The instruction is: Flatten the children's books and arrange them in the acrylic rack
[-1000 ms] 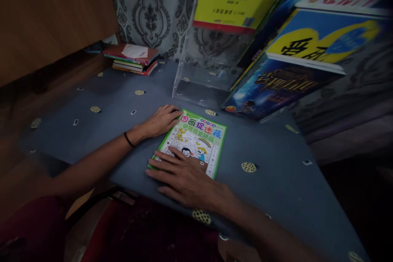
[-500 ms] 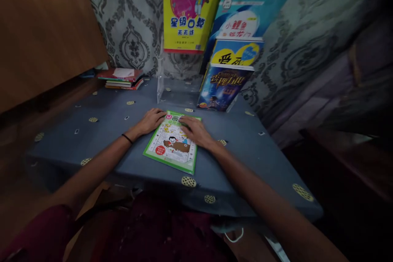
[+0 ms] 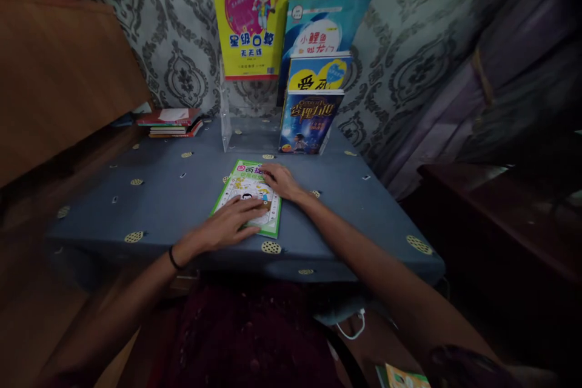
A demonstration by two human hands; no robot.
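A green-bordered picture book (image 3: 248, 185) with a cartoon cover lies flat on the cloth-covered table (image 3: 336, 212), near its front edge. Across the book's lower part rests my left hand (image 3: 230, 221), its fingers stretched out over the cover and a dark band at the wrist. My right hand (image 3: 282, 182) lies at the upper right edge of the book, fingers extended onto the cover. Both hands touch the book without gripping it. Parts of the cover drawing are hidden under the fingers.
A clear acrylic stand (image 3: 250, 139) at the back holds a yellow workbook (image 3: 252, 18) and, to its right, several tiered books, the front one a dark blue book (image 3: 309, 124). Stacked books (image 3: 170, 122) sit at the back left, beside a wooden panel (image 3: 68, 66).
My left hand has moved from the book's upper left edge down onto the lower cover. My right hand stays by the upper right. The camera view has shifted.
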